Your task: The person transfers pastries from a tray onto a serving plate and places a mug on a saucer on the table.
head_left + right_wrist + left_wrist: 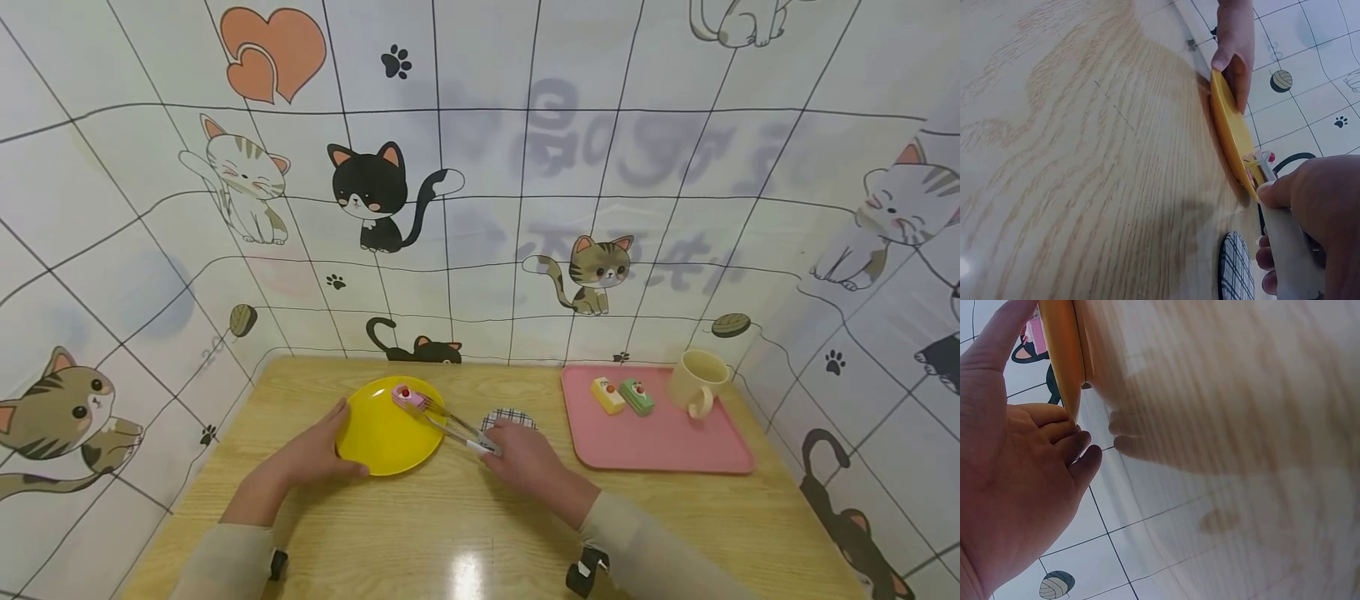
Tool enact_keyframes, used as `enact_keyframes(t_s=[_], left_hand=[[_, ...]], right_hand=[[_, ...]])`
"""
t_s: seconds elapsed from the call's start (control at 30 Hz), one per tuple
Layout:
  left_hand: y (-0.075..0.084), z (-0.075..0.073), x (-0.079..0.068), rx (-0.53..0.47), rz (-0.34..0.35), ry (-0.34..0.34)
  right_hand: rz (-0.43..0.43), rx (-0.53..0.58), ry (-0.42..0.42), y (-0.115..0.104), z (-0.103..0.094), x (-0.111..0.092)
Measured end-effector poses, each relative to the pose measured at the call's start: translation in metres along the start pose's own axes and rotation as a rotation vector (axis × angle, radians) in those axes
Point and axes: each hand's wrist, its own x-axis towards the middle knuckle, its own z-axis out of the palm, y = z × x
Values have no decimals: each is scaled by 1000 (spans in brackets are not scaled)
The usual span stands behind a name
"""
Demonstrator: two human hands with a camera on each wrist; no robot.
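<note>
My left hand (318, 454) holds the left rim of a round yellow plate (378, 442). In the left wrist view its fingers (1063, 428) curl against the plate's edge. My right hand (528, 458) grips a pair of tongs (457, 427), which reach left over the plate. At their tips is a small pink toy cake slice (406, 396) with a red berry on top, by the plate's upper right side. Whether the slice touches the plate I cannot tell. Just beyond the right hand, partly covered by it, lies a checked round coaster (512, 414).
To the right lies a pink tray (645, 446). On it are a yellow cake slice (607, 396), a green cake slice (636, 397) and a cream mug (696, 379). A cat-patterned wall covering (480, 233) rises behind and beside the wooden table (420, 533).
</note>
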Motion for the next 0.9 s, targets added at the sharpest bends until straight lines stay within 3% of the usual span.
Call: enact_keyframes(t_s=[0.47,0.73,0.9], left_hand=[[2,0,-1,-7,-17,7],[1,0,0,-1,-7,5],[2,-1,-2,-2,-2,8]], right_hand=[[116,13,-78,-3,-5,1],[166,69,-55,-1,-10,-8],[184,101,15,5,-13,-18]])
